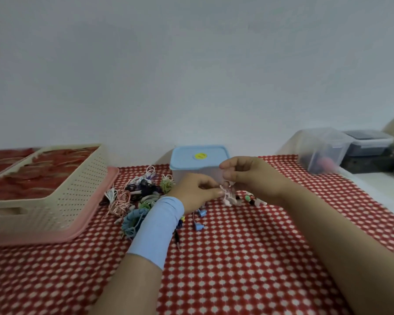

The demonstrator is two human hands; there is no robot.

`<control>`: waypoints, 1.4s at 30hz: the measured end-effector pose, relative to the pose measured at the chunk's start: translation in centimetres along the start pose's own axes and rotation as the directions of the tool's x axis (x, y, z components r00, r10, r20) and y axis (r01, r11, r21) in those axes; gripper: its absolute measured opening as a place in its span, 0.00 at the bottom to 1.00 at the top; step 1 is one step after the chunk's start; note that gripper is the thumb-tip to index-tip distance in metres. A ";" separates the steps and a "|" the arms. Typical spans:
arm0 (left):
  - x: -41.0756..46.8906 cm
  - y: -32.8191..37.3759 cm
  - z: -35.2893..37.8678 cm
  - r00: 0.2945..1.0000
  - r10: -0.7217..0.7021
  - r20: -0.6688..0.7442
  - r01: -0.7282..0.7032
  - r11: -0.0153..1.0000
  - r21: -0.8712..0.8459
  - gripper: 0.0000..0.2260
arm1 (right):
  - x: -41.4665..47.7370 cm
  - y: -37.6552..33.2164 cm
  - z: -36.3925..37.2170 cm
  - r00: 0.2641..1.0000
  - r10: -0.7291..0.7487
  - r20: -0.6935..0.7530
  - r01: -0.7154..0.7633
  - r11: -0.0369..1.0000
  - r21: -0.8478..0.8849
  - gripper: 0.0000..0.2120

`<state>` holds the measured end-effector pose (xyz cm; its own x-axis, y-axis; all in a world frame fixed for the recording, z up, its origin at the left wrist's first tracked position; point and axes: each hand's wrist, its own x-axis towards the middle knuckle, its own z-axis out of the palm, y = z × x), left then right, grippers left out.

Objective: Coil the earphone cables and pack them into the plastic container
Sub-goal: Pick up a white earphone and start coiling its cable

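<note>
The fingers (215, 192) of the left hand (195, 189) are curled in tight and pinch a thin pink cable (228, 194). The fingers of the right hand (253, 178) are bent too, and they seem to pinch the same cable from the other side, a little higher up. So the cable sits right between the two hands, where the fingertips almost meet. It is bunched into small loops and hangs down from the fingers toward the table (237, 264). Its low end looks like it just touches the red and white cloth. It is blurry, so the loops cannot be counted.

Just behind the hands stands the box (189, 176). Its blue lid (187, 156) is on. The way from the cable to the box is short and goes straight away from the person. The right hand is in front of the box's right corner and the left hand is in front of its middle, so both are about as near. The lid will likely have to come off before the cable can go in.

To the left of the left hand lies a pile of cables (134, 196), many already wound up. Blue earbuds (199, 225) lie near the light blue sleeve (157, 228). Farther left sits a cream basket (77, 189).
</note>
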<state>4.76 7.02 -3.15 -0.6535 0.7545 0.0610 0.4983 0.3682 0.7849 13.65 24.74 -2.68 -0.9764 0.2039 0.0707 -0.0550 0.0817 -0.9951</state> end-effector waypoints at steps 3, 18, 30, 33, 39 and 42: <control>0.1 0.0 0.0 1.000 -0.016 -0.011 0.016 1.000 0.001 0.01 | -0.2 0.6 -0.7 0.999 0.032 0.023 -0.032 0.999 -0.007 0.07; -2.0 3.2 -0.3 0.994 -0.055 0.092 0.053 0.998 0.022 0.14 | -1.9 -2.7 -4.7 0.951 0.310 0.014 -0.113 0.387 -0.915 0.09; -2.2 3.3 -1.1 0.990 -0.132 0.053 0.109 0.943 0.314 0.18 | -1.2 -0.7 -5.9 0.975 0.198 -0.098 -0.168 0.380 -0.909 0.07; -2.4 3.5 -1.4 0.997 -0.071 0.038 0.057 0.955 0.290 0.15 | -1.5 -1.5 -5.9 0.969 0.237 -0.063 -0.160 0.415 -0.896 0.08; -2.8 3.4 -1.5 0.981 -0.019 0.192 -0.058 0.920 0.388 0.05 | -2.4 -4.0 -5.0 0.989 0.150 -0.018 -0.100 0.563 -0.821 0.04; -3.0 3.0 -1.8 0.964 -0.088 0.251 -0.058 0.852 0.521 0.10 | -2.4 -3.9 -3.1 0.985 0.169 0.040 -0.084 0.664 -0.743 0.03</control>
<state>7.17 4.93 0.11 -0.5308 0.8312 -0.1653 0.7589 0.5530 0.3439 16.85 26.99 1.27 -0.9793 0.1754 -0.1013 0.2002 0.7620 -0.6159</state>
